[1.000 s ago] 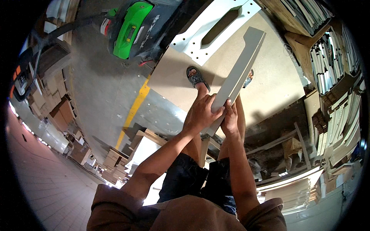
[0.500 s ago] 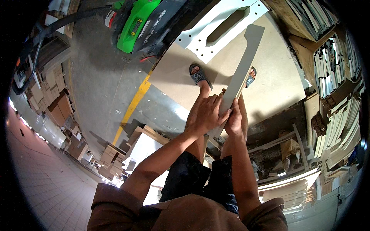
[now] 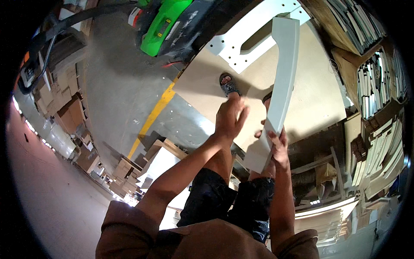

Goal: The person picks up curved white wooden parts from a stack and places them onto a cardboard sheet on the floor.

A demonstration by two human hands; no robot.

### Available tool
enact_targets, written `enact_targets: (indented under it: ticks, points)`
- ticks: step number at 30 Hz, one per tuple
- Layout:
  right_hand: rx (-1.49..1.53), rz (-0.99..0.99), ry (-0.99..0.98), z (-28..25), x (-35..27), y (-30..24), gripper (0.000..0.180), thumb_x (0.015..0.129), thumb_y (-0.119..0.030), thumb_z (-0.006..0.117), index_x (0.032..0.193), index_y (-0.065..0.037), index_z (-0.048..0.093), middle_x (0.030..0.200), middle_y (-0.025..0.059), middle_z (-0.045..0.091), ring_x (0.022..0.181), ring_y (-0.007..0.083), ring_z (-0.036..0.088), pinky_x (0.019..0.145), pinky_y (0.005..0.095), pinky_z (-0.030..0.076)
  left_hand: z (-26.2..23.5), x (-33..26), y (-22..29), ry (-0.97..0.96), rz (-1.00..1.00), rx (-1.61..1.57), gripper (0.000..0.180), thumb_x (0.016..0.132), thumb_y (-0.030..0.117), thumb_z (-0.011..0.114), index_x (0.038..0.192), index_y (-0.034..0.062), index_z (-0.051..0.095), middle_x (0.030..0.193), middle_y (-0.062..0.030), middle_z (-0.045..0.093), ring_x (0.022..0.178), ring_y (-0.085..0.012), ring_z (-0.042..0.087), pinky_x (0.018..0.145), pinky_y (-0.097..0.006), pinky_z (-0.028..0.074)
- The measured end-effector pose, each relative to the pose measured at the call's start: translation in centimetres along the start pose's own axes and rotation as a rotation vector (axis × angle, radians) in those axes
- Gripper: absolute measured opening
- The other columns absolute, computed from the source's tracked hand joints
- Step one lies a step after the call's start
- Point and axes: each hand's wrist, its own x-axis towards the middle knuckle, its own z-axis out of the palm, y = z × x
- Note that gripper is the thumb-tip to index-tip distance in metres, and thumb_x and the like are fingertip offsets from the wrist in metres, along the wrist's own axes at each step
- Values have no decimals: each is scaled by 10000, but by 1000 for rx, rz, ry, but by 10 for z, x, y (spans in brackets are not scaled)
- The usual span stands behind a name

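A long, pale grey board [image 3: 283, 82] with a curved edge slants up and away from me, its near end above my right thigh. My right hand [image 3: 277, 144] grips it near that end, fingers wrapped round its edges. Off to the board's left, my left hand [image 3: 230, 118] is empty, slightly smeared, with the thumb apart from the fingers. Beyond the far end lies a white panel [image 3: 235, 45] with a long slot and several small holes. It rests on a big beige sheet [image 3: 202, 82], where my sandalled left foot [image 3: 227, 83] also stands.
A green and black machine [image 3: 166, 28] stands at the far left, near a yellow floor line [image 3: 155, 114]. On the right, shelves hold many upright strips [image 3: 373, 82] and stacked boards [image 3: 381, 151]. Cardboard boxes [image 3: 123, 175] are piled at left. A wooden frame [image 3: 317, 159] sits near my right arm.
My left hand has let go of the board and moved left. In my right hand, the board has turned more upright in view, showing its broad face and curved side.
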Motion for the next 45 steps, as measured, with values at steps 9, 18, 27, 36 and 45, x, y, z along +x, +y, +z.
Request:
enact_targets:
  ticks: [9,18,27,36,45]
  points:
    - [-103,69,-202,-13,-28,-2,594,864,-339,810,1273,33,595,1046,127,724,843,239,732,729,391,619,-13,123,55,34,-136,-542,523,1006,409,614,1199,-77,591,924,-155,743,842,-188,717,799,-335,564]
    - [-134,194,-189,-19,-29,-9,646,807,-165,857,1344,-22,528,1177,184,688,969,296,731,855,458,623,-35,110,71,179,-187,-729,422,990,409,625,1088,1,672,874,-93,713,767,-128,692,660,-274,587]
    - [-226,122,-99,-24,-38,2,744,764,-123,893,1405,-35,527,1393,82,568,1087,136,609,895,321,564,-79,80,78,397,-380,-930,364,963,442,647,1099,104,649,944,-32,685,873,-144,681,737,-307,549]
    - [-206,17,-62,18,-52,-30,467,800,-62,853,1214,-24,640,1050,-10,688,950,106,627,861,293,522,-86,71,108,488,-315,-928,290,1022,358,582,917,91,624,774,28,612,669,-54,608,574,-214,493]
    - [-283,-40,-159,-12,-71,-49,345,802,-81,862,1097,-59,686,987,-13,708,892,99,634,815,289,522,-74,76,164,474,-161,-887,320,1027,371,585,1006,60,661,818,24,649,666,-62,610,588,-211,502]
